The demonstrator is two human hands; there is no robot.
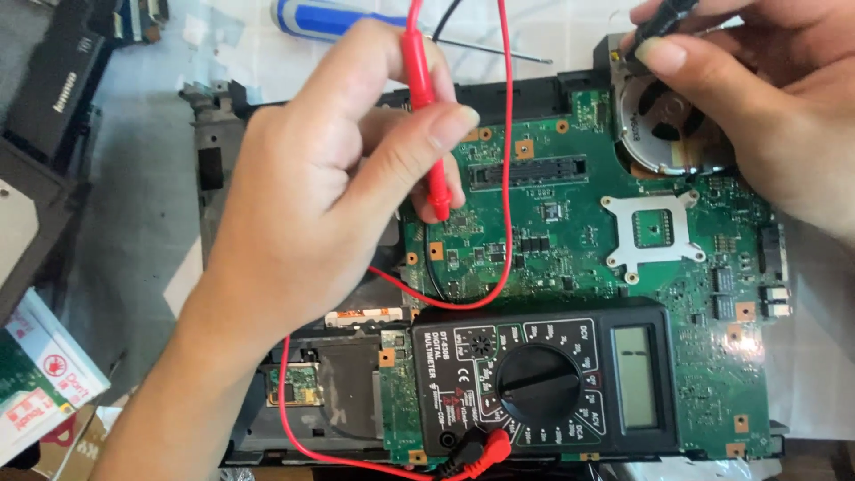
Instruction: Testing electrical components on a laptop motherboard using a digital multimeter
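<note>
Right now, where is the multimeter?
In the head view, the black multimeter lies across the lower edge of the green circuit board, below the left hand holding the red probe.

Just a grey, slightly scuffed work surface (142,205) showing on the left. Pale white sheet with a faint grid pattern (570,27) spread across the top and down the right edge. Blue-and-white-handled screwdriver (334,18) lying up top on that sheet, thin metal shaft pointing right. Black flat slab-shaped plastic casing (58,80) parked in the upper left corner, tilted. White and red printed cardboard box (40,374) poking in at the lower left, brown cardboard edge just below it. Soft, even daylight, no hard shadows. No walls, floor or windows in view.
</note>
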